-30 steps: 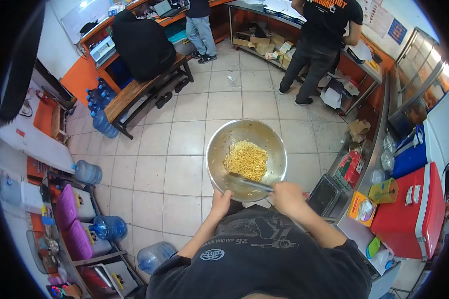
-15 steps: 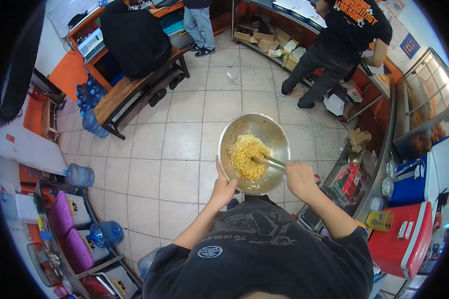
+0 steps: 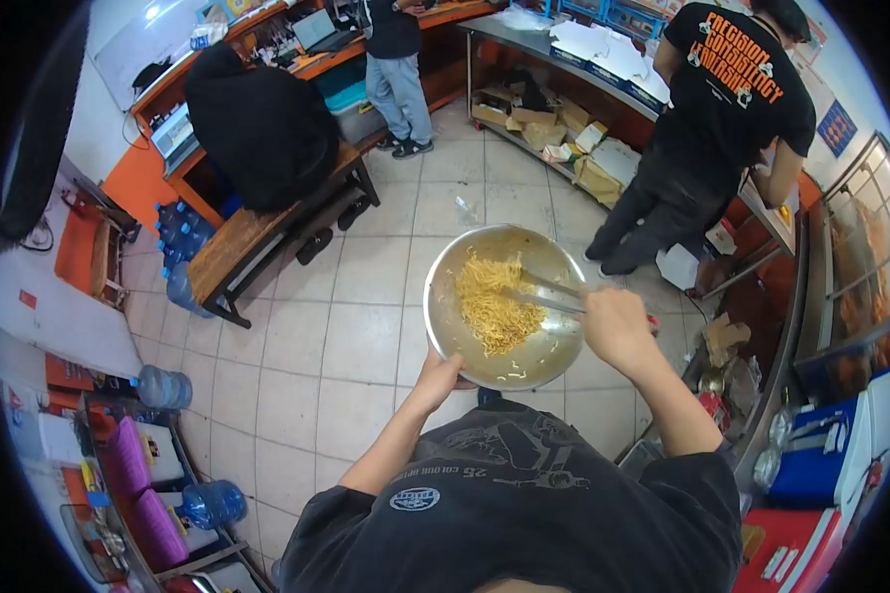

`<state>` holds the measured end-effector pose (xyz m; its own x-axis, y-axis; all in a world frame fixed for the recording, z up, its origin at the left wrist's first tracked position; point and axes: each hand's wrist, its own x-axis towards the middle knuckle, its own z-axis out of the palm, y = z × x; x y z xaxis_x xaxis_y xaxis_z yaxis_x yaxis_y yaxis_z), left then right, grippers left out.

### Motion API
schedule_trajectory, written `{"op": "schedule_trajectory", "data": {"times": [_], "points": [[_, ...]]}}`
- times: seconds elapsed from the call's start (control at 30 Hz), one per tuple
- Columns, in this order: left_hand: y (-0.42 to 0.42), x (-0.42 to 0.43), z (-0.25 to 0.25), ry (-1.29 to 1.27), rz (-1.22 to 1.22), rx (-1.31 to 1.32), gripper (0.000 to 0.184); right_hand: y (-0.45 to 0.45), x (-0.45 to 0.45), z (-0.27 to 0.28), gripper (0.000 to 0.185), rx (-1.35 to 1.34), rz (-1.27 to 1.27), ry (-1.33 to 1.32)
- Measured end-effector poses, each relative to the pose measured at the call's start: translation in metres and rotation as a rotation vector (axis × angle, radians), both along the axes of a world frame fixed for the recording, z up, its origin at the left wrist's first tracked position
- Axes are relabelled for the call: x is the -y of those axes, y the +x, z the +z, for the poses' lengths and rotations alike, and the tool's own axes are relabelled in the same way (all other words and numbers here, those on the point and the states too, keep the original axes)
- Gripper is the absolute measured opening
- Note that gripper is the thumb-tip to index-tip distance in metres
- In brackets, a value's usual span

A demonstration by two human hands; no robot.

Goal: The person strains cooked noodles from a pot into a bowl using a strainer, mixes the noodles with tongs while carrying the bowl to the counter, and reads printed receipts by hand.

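Note:
A metal mixing bowl is tilted toward me in front of my chest. My left hand grips its lower left rim, thumb on the near side and fingers out of sight beneath. Yellow noodles lie in a heap across the bowl's middle and left, with a few loose strands near the lower wall. My right hand is closed around a pair of metal tongs at the bowl's right rim. The two tong arms are apart, and their tips reach into the noodles.
A wooden bench with a seated person stands ahead left. One person stands beyond it; another works at the right-hand counter. Water jugs and shelving line the left. Coolers stand at the right.
The tong arms have spread apart, and the noodles have shifted up and left in the bowl. My right hand has moved slightly right and up. The camera view has tilted upward.

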<state>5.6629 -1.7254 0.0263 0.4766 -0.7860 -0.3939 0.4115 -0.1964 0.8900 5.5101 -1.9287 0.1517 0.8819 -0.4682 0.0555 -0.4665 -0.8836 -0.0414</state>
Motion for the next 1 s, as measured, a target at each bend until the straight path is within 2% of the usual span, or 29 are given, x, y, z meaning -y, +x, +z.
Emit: {"op": "schedule_trajectory", "data": {"times": [0.1,0.2,0.3,0.43,0.5,0.57,0.67,0.73,0.8,0.9,1.0], "points": [[0.019,0.046,0.009,-0.025,0.021,-0.030,0.067,0.046,0.037,-0.030,0.013,-0.052,0.011,0.086],[0.040,0.078,0.016,0.018,0.077,-0.101,0.062,0.059,0.048,-0.021,0.012,-0.106,0.195,0.173],[0.072,0.096,0.010,0.018,0.078,-0.132,0.059,0.067,0.089,-0.001,0.011,-0.213,0.174,0.046],[0.091,0.133,-0.013,0.047,0.029,-0.168,0.057,0.119,0.128,-0.025,0.011,-0.085,0.127,0.034],[0.110,0.158,-0.009,0.067,0.070,-0.067,0.056,0.144,0.142,-0.043,0.010,-0.036,0.196,0.008],[0.143,0.174,-0.005,0.085,0.074,0.011,0.055,0.153,0.162,-0.044,0.009,-0.096,0.204,0.002],[0.198,0.194,-0.018,0.056,-0.030,-0.121,0.054,0.187,0.195,-0.026,0.009,-0.101,0.120,-0.046],[0.221,0.215,-0.026,0.077,-0.047,-0.188,0.059,0.234,0.213,-0.046,0.008,-0.019,0.129,-0.059],[0.241,0.242,-0.023,0.053,-0.024,-0.131,0.062,0.279,0.224,-0.051,0.008,0.031,0.210,-0.071],[0.293,0.260,-0.011,0.076,-0.030,-0.063,0.065,0.307,0.237,-0.035,0.009,-0.167,0.266,0.005],[0.339,0.279,-0.019,0.061,-0.117,-0.108,0.064,0.351,0.273,-0.027,0.010,-0.232,0.115,-0.026]]}}
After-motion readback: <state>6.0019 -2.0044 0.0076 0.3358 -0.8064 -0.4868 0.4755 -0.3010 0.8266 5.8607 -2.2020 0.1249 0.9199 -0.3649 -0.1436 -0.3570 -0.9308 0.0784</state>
